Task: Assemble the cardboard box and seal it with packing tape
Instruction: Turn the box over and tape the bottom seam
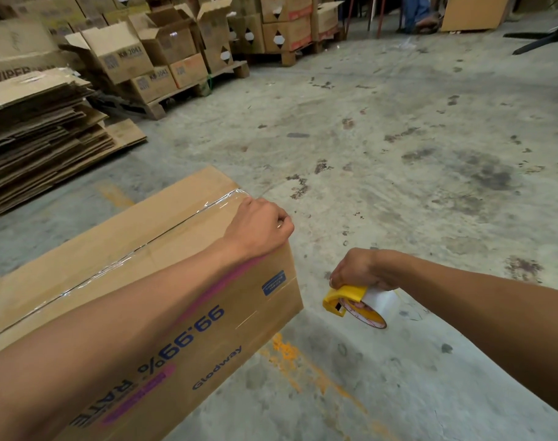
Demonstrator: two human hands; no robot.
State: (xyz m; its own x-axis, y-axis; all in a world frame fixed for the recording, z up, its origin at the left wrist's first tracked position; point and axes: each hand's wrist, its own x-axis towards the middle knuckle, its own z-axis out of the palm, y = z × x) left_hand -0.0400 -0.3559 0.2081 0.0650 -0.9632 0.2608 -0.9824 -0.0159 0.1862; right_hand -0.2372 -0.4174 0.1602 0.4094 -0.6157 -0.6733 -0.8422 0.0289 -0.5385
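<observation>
A closed brown cardboard box (137,249) lies on the concrete floor, with blue and pink print on its near side. A strip of clear packing tape (118,262) runs along the top seam between the flaps. My left hand (258,224) rests curled over the box's far right top corner, pressing on the tape end there. To the right of the box, just above the floor, my right hand (360,270) grips a yellow tape dispenser (354,303) carrying a roll of clear tape.
A stack of flattened cardboard (39,138) lies at the left. Wooden pallets with open and closed boxes (163,49) stand behind it. A person's feet (425,22) and a black stand base (544,39) are at the far right. Stained concrete floor (398,138) spreads ahead.
</observation>
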